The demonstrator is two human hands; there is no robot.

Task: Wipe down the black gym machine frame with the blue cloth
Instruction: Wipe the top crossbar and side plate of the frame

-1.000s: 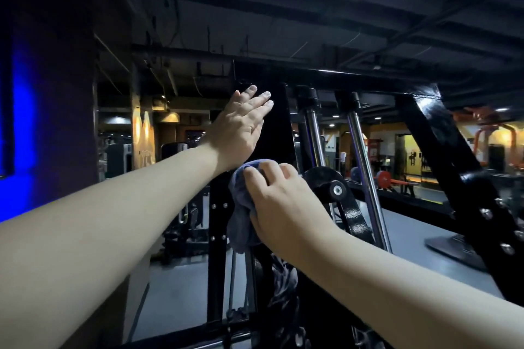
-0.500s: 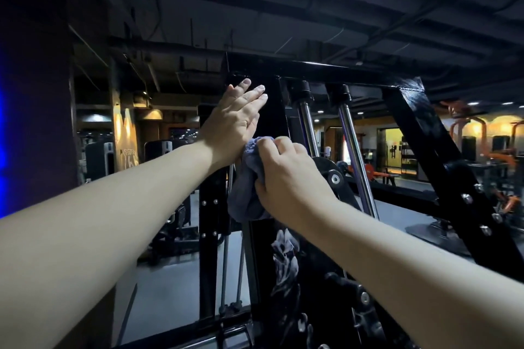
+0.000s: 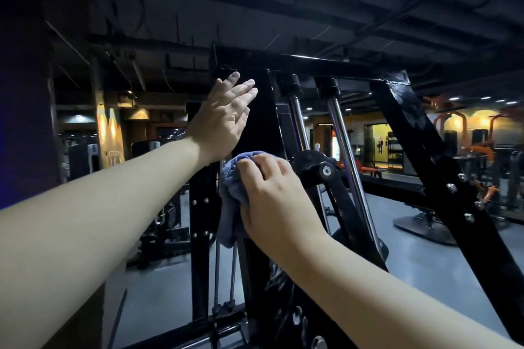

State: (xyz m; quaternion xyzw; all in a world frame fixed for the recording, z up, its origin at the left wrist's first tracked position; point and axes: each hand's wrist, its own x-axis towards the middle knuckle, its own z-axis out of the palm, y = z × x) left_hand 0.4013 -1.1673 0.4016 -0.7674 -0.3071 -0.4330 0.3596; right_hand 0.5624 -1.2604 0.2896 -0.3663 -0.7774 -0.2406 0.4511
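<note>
The black gym machine frame (image 3: 262, 122) rises in front of me, with a top crossbar and a slanted right leg (image 3: 425, 156). My left hand (image 3: 224, 119) lies flat on the upright near the top, fingers straight. Just below it, my right hand (image 3: 272, 195) grips the bunched blue cloth (image 3: 232, 195) and holds it against the same upright. Part of the cloth hangs down below my fingers.
Two chrome guide rods (image 3: 340, 133) run down to the right of the upright, beside a black pulley arm (image 3: 320, 170). A dark pillar (image 3: 25, 122) stands at the left. Other gym machines and grey floor (image 3: 419, 258) lie beyond.
My right hand with the cloth slid up the upright, then back down a little. My left hand has stayed flat near the top.
</note>
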